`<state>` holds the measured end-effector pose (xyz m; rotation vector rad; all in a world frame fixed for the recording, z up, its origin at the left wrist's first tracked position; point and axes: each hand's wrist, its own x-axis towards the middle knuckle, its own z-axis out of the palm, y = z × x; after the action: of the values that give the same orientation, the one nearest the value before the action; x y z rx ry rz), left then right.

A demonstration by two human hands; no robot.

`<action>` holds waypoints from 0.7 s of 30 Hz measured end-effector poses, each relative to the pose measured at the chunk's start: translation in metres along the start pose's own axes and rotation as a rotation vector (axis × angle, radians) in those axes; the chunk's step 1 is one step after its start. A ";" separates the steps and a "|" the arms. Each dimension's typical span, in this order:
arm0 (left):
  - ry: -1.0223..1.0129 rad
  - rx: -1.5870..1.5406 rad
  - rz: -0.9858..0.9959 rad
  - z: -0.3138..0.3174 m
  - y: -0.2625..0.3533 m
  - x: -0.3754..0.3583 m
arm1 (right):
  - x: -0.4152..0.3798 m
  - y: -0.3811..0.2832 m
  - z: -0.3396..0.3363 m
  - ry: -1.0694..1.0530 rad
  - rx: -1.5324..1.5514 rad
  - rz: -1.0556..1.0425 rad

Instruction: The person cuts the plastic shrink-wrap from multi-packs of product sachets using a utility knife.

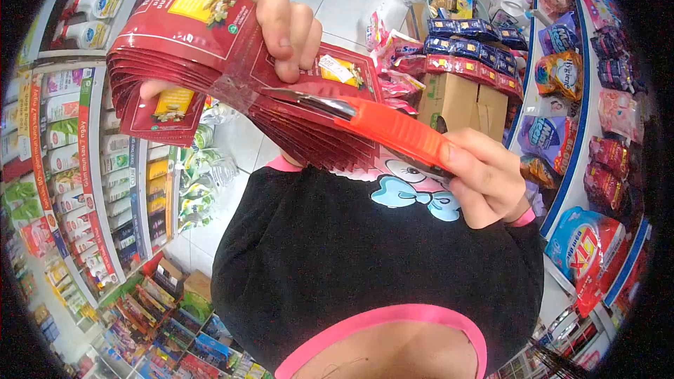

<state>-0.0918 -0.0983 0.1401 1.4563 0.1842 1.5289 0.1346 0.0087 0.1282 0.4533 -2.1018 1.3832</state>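
My left hand is wrapped round a thick folded stack of dark red shampoo sachets, raised in front of my chest. Clear tape binds the stack at its middle, and the layers fan out on both sides of it. A small white price sticker is on the right part of the stack. In my right hand is an orange-red box cutter, its handle pinched between thumb and fingers. Its metal blade points left, with the tip right at the taped band.
Shelves of bottles and tubes stand on the left. A cardboard box bears rows of blue and red sachets. Bagged goods fill the right shelf, with a detergent bag lower down. Tiled floor lies between.
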 end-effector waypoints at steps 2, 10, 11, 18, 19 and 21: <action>0.027 0.005 -0.001 0.001 -0.003 0.002 | 0.001 0.000 -0.003 -0.026 0.005 0.020; 0.050 -0.078 0.115 0.002 -0.018 0.004 | 0.003 0.000 -0.005 0.004 0.146 0.094; 0.050 -0.078 0.115 0.000 -0.021 0.004 | 0.004 0.001 -0.005 -0.019 0.129 0.051; -0.083 -0.155 0.146 -0.008 -0.025 0.005 | 0.007 -0.003 -0.002 -0.051 0.060 0.075; -0.078 -0.159 0.154 -0.009 -0.026 0.005 | 0.006 -0.003 -0.002 -0.056 0.048 0.070; -0.067 -0.171 0.169 -0.009 -0.028 0.003 | 0.003 -0.004 -0.003 -0.059 0.036 0.065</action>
<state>-0.0837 -0.0771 0.1206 1.4120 -0.1099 1.5865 0.1355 0.0098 0.1333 0.4490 -2.1596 1.4639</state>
